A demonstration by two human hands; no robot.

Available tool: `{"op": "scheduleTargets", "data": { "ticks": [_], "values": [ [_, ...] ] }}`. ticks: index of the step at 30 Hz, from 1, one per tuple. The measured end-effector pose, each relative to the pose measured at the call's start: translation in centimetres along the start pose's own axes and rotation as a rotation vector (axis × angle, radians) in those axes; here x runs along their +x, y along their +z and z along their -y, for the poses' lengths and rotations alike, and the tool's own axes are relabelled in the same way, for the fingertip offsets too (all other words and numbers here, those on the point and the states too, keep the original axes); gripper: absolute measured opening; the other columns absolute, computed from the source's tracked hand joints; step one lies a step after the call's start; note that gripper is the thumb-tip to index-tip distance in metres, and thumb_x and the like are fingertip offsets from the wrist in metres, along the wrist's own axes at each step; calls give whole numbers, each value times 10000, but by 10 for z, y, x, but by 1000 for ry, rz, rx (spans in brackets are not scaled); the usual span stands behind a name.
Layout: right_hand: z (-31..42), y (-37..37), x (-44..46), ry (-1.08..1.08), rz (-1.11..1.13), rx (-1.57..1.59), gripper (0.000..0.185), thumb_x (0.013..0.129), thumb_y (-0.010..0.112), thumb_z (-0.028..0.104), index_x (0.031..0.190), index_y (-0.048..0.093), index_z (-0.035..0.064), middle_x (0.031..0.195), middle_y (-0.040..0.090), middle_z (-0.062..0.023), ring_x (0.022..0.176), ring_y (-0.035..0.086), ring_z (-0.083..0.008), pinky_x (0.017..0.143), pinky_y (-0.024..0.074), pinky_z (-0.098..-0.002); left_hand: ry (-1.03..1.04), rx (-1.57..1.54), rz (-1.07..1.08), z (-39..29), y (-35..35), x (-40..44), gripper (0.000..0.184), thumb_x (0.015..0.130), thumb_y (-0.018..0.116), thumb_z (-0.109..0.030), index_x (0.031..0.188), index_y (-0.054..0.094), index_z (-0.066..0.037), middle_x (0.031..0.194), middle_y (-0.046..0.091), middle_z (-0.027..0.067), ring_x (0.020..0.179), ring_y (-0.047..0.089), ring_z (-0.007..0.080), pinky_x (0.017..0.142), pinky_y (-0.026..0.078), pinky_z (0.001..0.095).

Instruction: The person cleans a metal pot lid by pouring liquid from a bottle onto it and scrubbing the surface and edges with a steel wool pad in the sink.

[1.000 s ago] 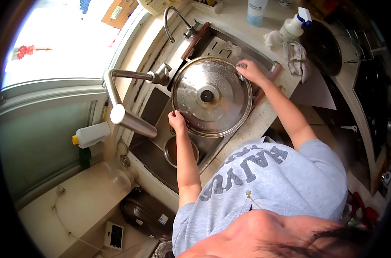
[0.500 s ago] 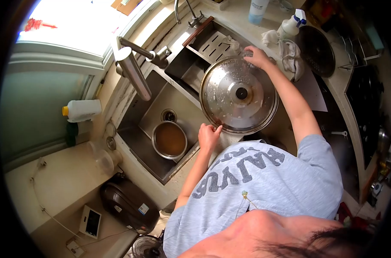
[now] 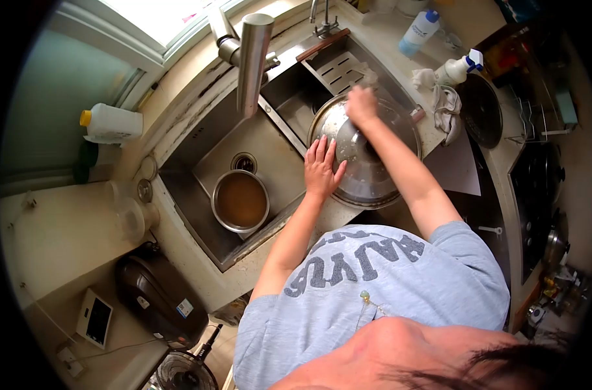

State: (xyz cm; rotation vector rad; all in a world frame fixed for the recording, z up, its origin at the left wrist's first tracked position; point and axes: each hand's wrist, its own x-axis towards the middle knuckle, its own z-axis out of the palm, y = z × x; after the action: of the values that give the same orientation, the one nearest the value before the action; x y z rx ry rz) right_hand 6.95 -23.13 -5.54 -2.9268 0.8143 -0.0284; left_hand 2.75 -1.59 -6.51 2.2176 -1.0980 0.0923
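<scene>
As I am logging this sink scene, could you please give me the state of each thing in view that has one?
Lid: dome side up, spotted
Left hand: open, spread on the lid
Right hand: blurred over the lid, grip unclear
Pot: uncovered, holding brown liquid
Large faucet: no water visibly running
Yellow-capped bottle: closed
Spray bottle: trigger head fitted
Cloths: crumpled

Your shirt [image 3: 406, 292] is pale grey with dark lettering [image 3: 300, 278], the lid [image 3: 361, 182] silver. Left of the lid, the liquid [image 3: 242, 200] is brown; to its right, the spray bottle [image 3: 451, 72] white and blue.
</scene>
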Motion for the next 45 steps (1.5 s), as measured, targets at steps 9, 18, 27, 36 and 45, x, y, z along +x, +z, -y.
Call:
{"op": "scheduleTargets", "data": {
  "ticks": [9,18,27,36,45],
  "values": [
    [-3,-18,-4,-197,-157,110,79,693,592,81,687,670,87,845,629,-50,834,566,-274,733,496,-402,12,-32,-24,2,3,2,564,778,629,-375,1252,528,-87,1364,430,120,1237,375,323,1036,314,435],
    [4,-14,-8,-259,-140,31,52,664,636,85,673,688,88,859,598,-77,882,572,-268,718,492,-403,21,-29,19,0,3,1,596,768,634,-375,1281,504,-100,1358,429,103,1222,371,316,1032,319,416],
    [-7,-25,-1,-196,56,-16,119,703,629,69,783,705,113,911,609,-84,926,562,-287,723,491,-420,12,-16,28,-1,4,4,595,771,627,-383,1286,503,-114,1361,431,88,1208,377,302,1034,314,408],
    [5,-25,-8,-278,28,-44,109,748,616,182,731,724,181,884,607,-19,900,555,-261,751,489,-398,30,-8,29,-1,2,4,587,778,621,-389,1286,503,-119,1362,423,93,1204,371,302,1033,313,405],
    [-9,-32,-9,-215,-19,11,132,796,612,192,780,742,177,890,611,-30,906,547,-279,750,487,-401,-10,-81,-33,-7,5,0,461,797,617,-269,1232,554,-128,1233,437,136,1148,405,313,996,364,396]
  ]
}}
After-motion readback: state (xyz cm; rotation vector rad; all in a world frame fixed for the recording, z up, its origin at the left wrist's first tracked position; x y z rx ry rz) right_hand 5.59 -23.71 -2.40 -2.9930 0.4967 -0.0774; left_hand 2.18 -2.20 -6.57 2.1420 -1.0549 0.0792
